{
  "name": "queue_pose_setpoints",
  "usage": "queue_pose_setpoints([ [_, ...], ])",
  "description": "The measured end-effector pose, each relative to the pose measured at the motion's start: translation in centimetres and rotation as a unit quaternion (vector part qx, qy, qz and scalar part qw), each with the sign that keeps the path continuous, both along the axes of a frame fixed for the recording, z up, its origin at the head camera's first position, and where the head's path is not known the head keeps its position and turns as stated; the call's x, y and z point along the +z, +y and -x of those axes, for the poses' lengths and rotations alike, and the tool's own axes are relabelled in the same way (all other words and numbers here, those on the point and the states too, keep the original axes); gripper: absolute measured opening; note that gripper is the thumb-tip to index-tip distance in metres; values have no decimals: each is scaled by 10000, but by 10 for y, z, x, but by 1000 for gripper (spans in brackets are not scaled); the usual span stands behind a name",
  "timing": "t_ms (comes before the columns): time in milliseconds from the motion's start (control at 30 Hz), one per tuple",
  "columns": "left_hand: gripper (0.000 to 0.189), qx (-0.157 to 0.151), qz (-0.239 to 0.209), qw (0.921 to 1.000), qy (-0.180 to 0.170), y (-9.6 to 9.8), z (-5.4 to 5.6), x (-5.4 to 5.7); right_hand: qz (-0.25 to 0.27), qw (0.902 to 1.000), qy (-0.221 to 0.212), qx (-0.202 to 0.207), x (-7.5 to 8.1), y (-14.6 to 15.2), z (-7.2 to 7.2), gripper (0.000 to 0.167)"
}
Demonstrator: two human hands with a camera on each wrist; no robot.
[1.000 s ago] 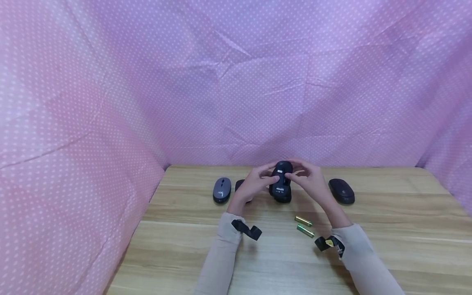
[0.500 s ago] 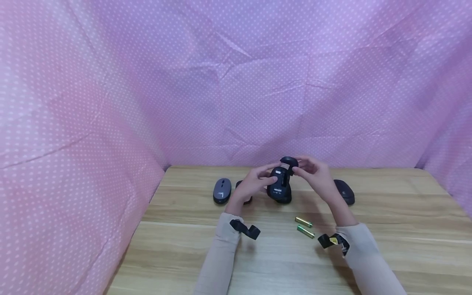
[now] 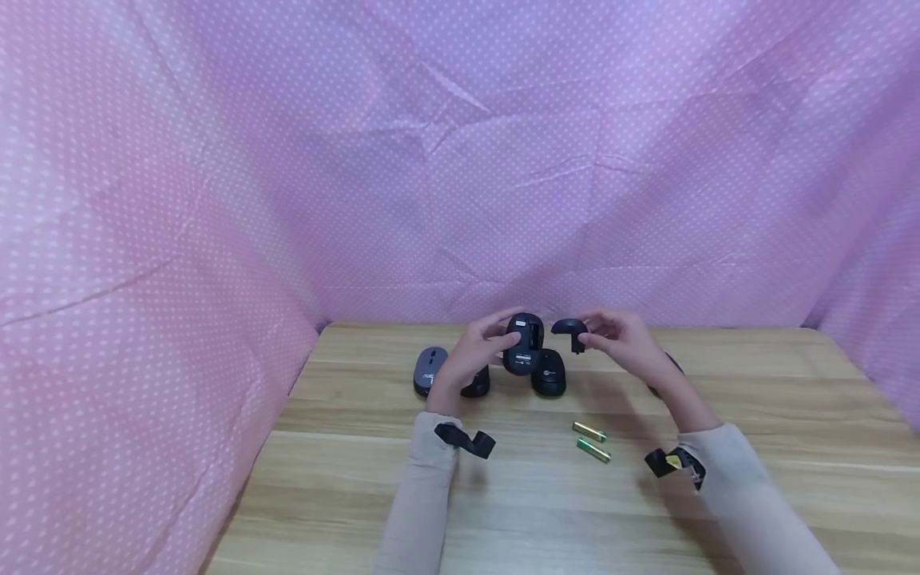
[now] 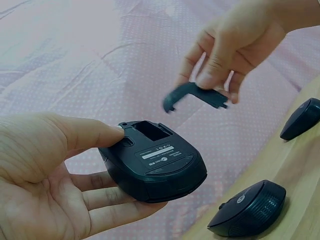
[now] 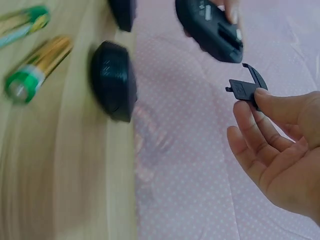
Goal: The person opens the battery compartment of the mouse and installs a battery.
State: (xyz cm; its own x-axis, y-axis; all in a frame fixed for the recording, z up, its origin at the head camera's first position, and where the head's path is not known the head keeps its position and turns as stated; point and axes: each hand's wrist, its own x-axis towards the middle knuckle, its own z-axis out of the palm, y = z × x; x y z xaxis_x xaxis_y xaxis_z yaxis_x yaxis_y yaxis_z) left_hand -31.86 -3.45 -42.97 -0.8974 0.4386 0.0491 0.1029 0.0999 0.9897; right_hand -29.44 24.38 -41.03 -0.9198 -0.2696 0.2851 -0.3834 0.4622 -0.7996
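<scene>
Only headcam shows grey mouse [image 3: 430,367]; left hand [image 4: 50,172] grips upturned mouse [image 4: 155,170], right [image 5: 282,150] pinches cover [image 5: 243,90].

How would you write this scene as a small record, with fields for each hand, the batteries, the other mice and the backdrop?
Left hand: holds a black wireless mouse, underside exposed, battery compartment uncovered
Right hand: pinches the battery cover, apart from that mouse
Batteries: two, green and gold, lying side by side on the wooden table
Other mice: gray mouse and left black mouse, partly hidden; middle black mouse; dark mouse, mostly hidden by the right arm
Backdrop: pink dotted cloth
</scene>
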Motion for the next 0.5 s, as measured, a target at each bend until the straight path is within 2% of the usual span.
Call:
queue_pose_setpoints([
  [200,49,14,-100,9999,-5,-1,1,0,-315,9987,-79,381,-9,8,-1,28],
  [500,48,16,-65,10000,-48,0,1,-1,-808,9926,-260,873,-30,21,-5,23],
])
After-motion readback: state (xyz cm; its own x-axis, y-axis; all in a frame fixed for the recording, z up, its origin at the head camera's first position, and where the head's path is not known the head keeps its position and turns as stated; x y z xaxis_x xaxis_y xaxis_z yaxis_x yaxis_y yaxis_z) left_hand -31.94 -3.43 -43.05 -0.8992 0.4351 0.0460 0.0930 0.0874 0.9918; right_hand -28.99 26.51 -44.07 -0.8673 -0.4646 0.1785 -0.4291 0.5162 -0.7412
